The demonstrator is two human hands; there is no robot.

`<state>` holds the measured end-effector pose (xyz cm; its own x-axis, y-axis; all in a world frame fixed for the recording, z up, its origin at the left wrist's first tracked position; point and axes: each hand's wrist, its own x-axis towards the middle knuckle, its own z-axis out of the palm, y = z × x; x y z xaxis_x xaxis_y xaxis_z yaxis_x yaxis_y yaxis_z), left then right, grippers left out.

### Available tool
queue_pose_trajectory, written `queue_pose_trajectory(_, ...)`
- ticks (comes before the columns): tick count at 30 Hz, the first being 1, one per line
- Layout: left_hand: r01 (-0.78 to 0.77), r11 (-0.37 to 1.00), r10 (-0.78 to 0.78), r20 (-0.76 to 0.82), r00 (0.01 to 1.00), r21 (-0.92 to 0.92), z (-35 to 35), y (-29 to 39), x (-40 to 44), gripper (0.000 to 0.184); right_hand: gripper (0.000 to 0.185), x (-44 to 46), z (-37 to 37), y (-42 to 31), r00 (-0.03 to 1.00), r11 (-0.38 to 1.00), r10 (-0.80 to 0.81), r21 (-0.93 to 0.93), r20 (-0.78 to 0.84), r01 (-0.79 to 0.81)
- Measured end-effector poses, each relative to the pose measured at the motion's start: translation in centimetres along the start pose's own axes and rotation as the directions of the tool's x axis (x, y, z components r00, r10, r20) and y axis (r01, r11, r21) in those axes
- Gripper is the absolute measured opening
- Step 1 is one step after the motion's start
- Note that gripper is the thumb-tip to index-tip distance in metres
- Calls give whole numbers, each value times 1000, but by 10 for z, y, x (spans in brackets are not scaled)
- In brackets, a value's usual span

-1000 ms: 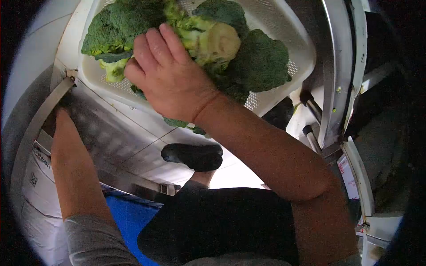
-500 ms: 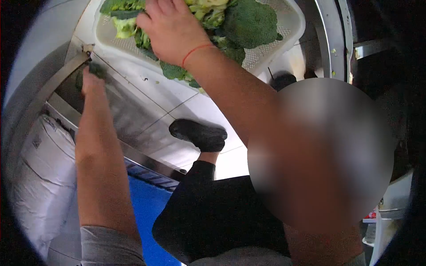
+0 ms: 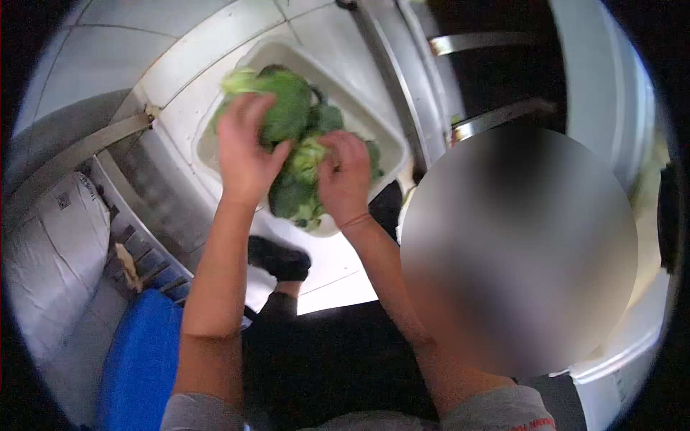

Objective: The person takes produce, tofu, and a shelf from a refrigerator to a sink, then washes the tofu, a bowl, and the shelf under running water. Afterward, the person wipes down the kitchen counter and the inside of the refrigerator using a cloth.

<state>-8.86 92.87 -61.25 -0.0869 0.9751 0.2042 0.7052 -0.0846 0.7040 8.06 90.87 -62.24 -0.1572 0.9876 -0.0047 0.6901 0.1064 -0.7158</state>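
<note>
1. From where I stand, the big change is the left hand: half a second ago it was down by the metal rail, beside something dark green, and now it is up at the basket.
2. Its fingers lie bent and a little spread along the near side of a head of broccoli, the thumb standing apart. It is blurred, and I can't tell whether it is gripping or only touching.
3. The right hand was on the broccoli then too; now it sits on the other side of the pile, fingers curled in by a pale stem. Whether they have closed on it, I can't make out from here.
4. The broccoli is all in or over the basket, bunched along its near side, some of it by the near rim. Both hands block part of it.
5. The person's view has swung too, so the whole basket shows, where its far end was cut off before.
6. To my eye, what this means is that the handling has become two-handed: one hand on each side of the same pile, with neither at the rail.
</note>
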Motion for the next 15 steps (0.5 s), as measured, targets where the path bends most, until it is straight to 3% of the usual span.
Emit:
queue_pose_trajectory(1, -7, 994, -19, 229, 973, 111, 16, -3, 5, 76, 33, 5, -16, 13, 991, 991, 133, -9, -32, -133)
queue_pose_trajectory(2, -22, 988, -43, 405, 913, 155, 28, -2, 7, 70, 33, 16, -26, 24, 994, 994, 99, -43, -39, -101)
queue_pose_trajectory(3, -19, 991, -31, 374, 927, 131, 36, -4, 9, 70, 34, 32, -31, 37, 993, 990, 113, -80, -35, -115)
queue_pose_trajectory(5, 103, 986, -81, 161, 984, -132, 42, -8, 3, 67, 36, 60, -30, 67, 993, 985, 112, -127, -28, -115)
queue_pose_trajectory(6, 297, 915, -301, 28, 953, -272, 33, -1, -9, 67, 44, 71, -22, 84, 988, 959, 155, -243, 21, -146)
queue_pose_trajectory(7, 445, 750, -543, -72, 837, -489, 26, -9, -31, 66, 54, 83, -15, 97, 978, 920, 200, -355, 62, -166)
queue_pose_trajectory(8, 498, 523, -752, -99, 652, -692, 24, -16, -56, 66, 66, 93, -17, 106, 881, 885, 408, -340, 239, -318)
queue_pose_trajectory(9, 497, 279, -937, -121, 326, -822, 24, -9, -76, 45, 66, 92, -17, 115, 883, 888, 401, -341, 244, -308)
queue_pose_trajectory(11, 808, -254, -943, 322, -85, -531, 52, -52, -152, 43, 57, 86, -5, 128, 885, 885, 423, -301, 194, -356)
queue_pose_trajectory(12, 888, -65, -962, 265, 65, -455, 81, -75, -195, 37, 57, 78, 2, 127, 888, 890, 415, -291, 200, -350)
queue_pose_trajectory(13, 921, 133, -947, 228, 227, -365, 101, -94, -224, 34, 51, 69, 3, 126, 864, 872, 488, -124, 128, -474)
queue_pose_trajectory(14, 916, 139, -945, 227, 237, -378, 97, -102, -232, 34, 47, 60, 0, 123, 823, 822, 564, 51, 65, -567)
queue_pose_trajectory(15, 908, 257, -941, 128, 313, -329, 93, -106, -237, 31, 43, 51, -3, 116, 848, 848, 530, -20, 4, -530)
